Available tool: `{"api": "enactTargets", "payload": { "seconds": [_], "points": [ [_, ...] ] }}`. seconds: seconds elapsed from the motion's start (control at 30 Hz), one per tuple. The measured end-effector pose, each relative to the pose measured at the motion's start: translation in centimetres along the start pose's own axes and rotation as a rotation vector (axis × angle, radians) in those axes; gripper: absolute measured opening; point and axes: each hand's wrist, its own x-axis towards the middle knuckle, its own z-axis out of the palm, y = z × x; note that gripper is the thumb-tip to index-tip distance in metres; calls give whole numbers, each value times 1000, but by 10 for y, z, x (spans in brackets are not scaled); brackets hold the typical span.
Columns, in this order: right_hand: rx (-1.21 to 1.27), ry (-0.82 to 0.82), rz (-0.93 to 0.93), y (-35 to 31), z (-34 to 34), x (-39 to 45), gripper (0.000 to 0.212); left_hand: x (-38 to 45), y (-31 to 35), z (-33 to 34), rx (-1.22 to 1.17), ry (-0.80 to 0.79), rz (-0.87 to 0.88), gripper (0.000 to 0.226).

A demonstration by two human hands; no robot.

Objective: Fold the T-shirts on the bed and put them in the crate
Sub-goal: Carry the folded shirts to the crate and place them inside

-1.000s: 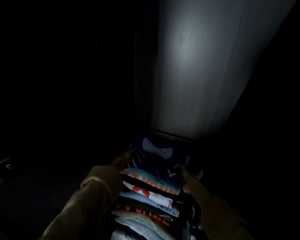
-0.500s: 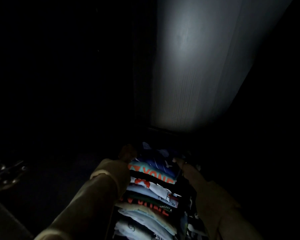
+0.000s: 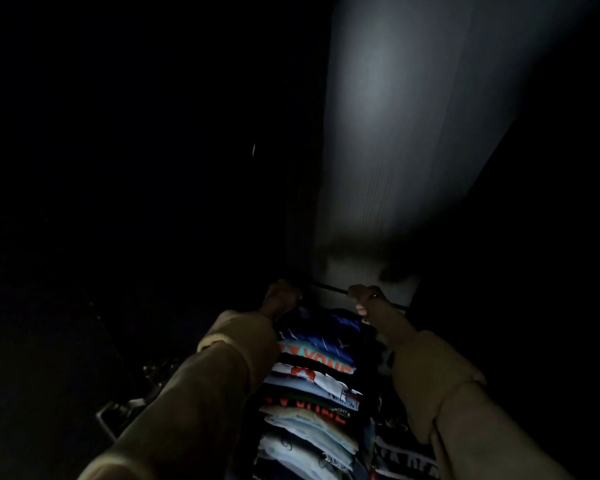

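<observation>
Several folded T-shirts (image 3: 312, 386) stand on edge in a row that runs away from me, and darkness hides the crate around them. A dark blue T-shirt (image 3: 321, 329) with white marks sits at the far end of the row. My left hand (image 3: 282, 296) is at its far left corner with curled fingers. My right hand (image 3: 363, 299) is at its far right corner, fingers bent down towards the cloth. It is too dark to see whether either hand holds the shirt. Both arms wear tan sleeves.
A pale panel (image 3: 413, 140), lit by a spot of light, rises just beyond the hands. Metal parts (image 3: 129, 410) glint low on the left. A dark cloth with white letters (image 3: 406, 462) lies right of the row. Everything else is black.
The dark blue T-shirt, held up high a second ago, has gone down into the far end of the row. Both hands now sit at its far corners.
</observation>
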Motion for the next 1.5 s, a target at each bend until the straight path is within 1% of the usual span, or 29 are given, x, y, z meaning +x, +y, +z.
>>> {"api": "enactTargets", "payload": {
  "seconds": [0.1,0.17,0.37,0.43,0.53,0.6,0.73,0.87,0.93,1.03,1.13,1.23,1.27,1.37,1.43,1.5],
  "points": [
    [58,44,-9,-11,-9,-33,29,-24,12,-14,-19,-39,15,29],
    [70,24,-16,-13,-15,-52,27,-44,21,-21,-61,-69,10,24],
    [120,75,-52,-8,-26,-122,30,-123,35,-35,-134,-56,42,25],
    [144,74,-53,3,-25,-151,29,-147,27,-37,-134,-56,56,25],
    [132,26,-21,28,-19,-208,28,-199,11,-37,-130,-70,73,25],
    [124,14,-11,43,-14,-245,27,-233,0,-38,-109,-53,93,26],
    [143,22,-52,70,-3,-314,21,-296,-19,-47,-119,-45,138,25],
    [194,33,-105,82,6,-371,16,-338,-31,-66,-194,15,230,18],
    [213,54,-128,88,10,-395,18,-359,-36,-77,-232,29,264,20],
    [238,130,-165,93,15,-426,12,-386,-46,-89,-207,48,325,21],
    [268,237,-223,92,21,-458,19,-416,-69,-100,-135,52,365,24],
    [319,301,-231,91,35,-492,27,-444,-98,-113,-58,35,419,22],
    [337,323,-233,92,46,-510,28,-460,-110,-124,-6,17,459,22],
    [346,367,-268,86,56,-530,27,-487,-124,-137,113,73,651,25],
    [354,417,-325,76,77,-551,25,-508,-138,-159,207,169,830,28],
    [328,426,-405,63,93,-564,19,-519,-151,-177,308,329,1016,32]
  ]
}}
